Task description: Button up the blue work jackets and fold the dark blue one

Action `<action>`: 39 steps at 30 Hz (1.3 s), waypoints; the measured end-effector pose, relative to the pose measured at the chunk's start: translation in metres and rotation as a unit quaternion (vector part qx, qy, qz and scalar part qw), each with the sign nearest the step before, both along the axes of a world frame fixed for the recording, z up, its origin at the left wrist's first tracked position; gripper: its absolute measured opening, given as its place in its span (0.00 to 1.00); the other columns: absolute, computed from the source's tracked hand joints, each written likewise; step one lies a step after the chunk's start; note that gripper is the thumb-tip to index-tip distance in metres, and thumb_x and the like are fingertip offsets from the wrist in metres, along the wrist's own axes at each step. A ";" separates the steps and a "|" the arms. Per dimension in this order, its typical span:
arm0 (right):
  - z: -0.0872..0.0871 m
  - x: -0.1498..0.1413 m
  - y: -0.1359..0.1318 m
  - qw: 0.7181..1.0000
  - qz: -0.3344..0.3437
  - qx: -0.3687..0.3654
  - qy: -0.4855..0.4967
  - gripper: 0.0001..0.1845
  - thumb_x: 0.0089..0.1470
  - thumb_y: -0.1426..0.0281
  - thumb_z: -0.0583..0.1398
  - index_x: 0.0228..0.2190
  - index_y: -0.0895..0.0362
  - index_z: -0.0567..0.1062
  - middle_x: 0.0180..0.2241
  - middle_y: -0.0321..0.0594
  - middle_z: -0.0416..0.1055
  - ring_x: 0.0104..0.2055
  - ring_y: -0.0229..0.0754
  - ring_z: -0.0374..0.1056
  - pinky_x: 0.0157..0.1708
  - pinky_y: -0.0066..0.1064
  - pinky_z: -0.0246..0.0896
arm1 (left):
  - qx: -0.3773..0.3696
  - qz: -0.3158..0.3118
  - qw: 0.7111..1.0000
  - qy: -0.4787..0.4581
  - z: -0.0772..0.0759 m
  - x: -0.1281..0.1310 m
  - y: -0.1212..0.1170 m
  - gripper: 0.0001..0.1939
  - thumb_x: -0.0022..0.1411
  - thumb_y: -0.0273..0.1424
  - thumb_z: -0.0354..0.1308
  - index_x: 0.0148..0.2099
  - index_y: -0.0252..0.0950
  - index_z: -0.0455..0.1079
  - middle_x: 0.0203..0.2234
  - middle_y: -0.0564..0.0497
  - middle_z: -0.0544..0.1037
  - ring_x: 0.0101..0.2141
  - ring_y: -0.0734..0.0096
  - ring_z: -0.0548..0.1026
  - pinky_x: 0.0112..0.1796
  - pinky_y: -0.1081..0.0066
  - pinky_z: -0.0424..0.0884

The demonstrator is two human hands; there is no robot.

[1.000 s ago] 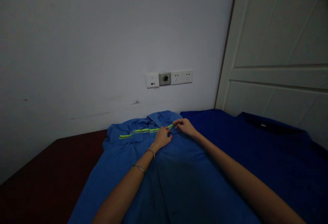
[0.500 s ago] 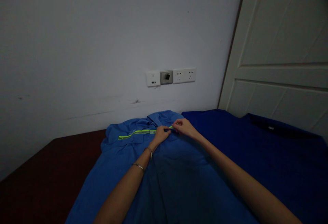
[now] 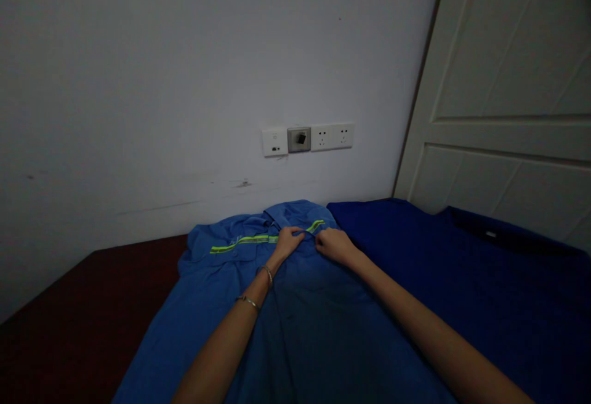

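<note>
A blue work jacket (image 3: 221,305) lies spread out in front of me, its collar end by the wall. Yellow-green reflective strips (image 3: 249,239) run across its chest. My left hand (image 3: 289,242) is closed on the jacket's cloth near the middle of the chest, just below the strip on the right. Close beside it, my right hand (image 3: 335,245) has its fingers curled and pinched on the cloth at the same spot, under the right-hand strip. The fingertips are small and dim, so the exact fold or flap between them is hard to make out.
A dark blue garment or cloth (image 3: 415,256) lies to the right of the jacket. Dark red tabletop (image 3: 101,305) shows at the left. Behind stands a white wall with sockets and a switch plate (image 3: 299,139). A pale panelled door (image 3: 503,164) is at the right.
My right hand has shifted slightly down and right, uncovering more of the right-hand reflective strip. My left hand stays nearly in place on the jacket.
</note>
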State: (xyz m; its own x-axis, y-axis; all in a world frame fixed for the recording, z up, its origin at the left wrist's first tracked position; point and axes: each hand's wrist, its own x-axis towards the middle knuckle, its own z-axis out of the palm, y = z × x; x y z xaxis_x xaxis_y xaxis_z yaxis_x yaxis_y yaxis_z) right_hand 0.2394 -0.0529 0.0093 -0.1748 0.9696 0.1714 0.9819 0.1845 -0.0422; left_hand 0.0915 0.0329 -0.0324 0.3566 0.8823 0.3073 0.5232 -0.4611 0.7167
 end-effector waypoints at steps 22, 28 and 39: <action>-0.029 0.002 0.008 0.990 0.083 0.037 -0.104 0.16 0.58 0.74 0.45 0.36 0.62 0.72 0.32 0.52 0.74 0.33 0.48 0.70 0.33 0.34 0.61 | 0.083 -0.055 0.992 0.077 -0.005 0.002 0.000 0.12 0.54 0.31 0.52 0.37 0.34 0.75 0.32 0.50 0.79 0.34 0.68 0.73 0.37 0.72 0.64; -0.027 -0.001 0.006 0.995 0.033 0.043 -0.085 0.20 0.60 0.69 0.43 0.36 0.62 0.72 0.31 0.54 0.74 0.33 0.48 0.71 0.32 0.33 0.60 | 0.005 -0.067 0.997 0.038 0.001 0.004 0.004 0.13 0.53 0.32 0.51 0.32 0.31 0.76 0.25 0.51 0.77 0.28 0.70 0.71 0.30 0.75 0.63; -0.012 -0.006 -0.001 0.998 -0.050 0.034 -0.018 0.20 0.60 0.63 0.42 0.40 0.56 0.70 0.35 0.45 0.74 0.37 0.44 0.70 0.34 0.29 0.58 | -0.083 -0.104 0.991 0.002 0.019 -0.002 0.001 0.14 0.51 0.33 0.50 0.25 0.28 0.72 0.14 0.57 0.64 0.20 0.78 0.59 0.23 0.76 0.54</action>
